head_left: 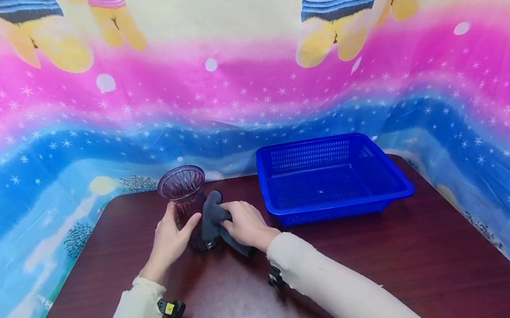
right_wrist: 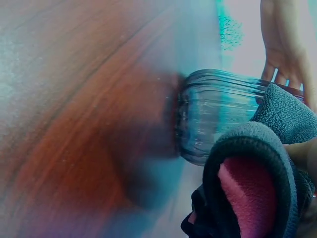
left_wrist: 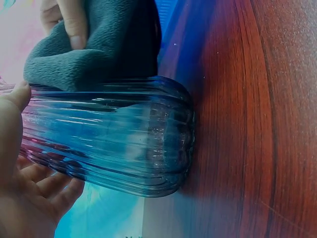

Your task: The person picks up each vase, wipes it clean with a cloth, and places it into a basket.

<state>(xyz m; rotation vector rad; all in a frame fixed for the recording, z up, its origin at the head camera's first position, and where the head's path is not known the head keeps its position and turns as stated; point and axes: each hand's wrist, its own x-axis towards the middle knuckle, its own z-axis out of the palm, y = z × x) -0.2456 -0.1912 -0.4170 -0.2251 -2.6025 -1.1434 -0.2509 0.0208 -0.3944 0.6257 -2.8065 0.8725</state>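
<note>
A ribbed, purple-tinted glass vase (head_left: 182, 187) with a flared rim stands upright at the left of the table. My left hand (head_left: 169, 235) grips its side, thumb toward me and fingers round the far left; in the left wrist view the vase (left_wrist: 114, 134) shows between thumb and fingers. My right hand (head_left: 245, 225) pinches a bunched dark grey cloth (head_left: 212, 218) against the right side of the vase. Folds of the cloth (right_wrist: 277, 109) overlap the glass in the right wrist view, and a reddish patch shows inside one fold.
A blue plastic basket (head_left: 335, 207) with slotted walls stands at the back right of the dark wood table (head_left: 260, 293). Behind the table hangs a colourful printed curtain (head_left: 229, 94). Each sleeve carries a small black wrist camera (head_left: 172, 309).
</note>
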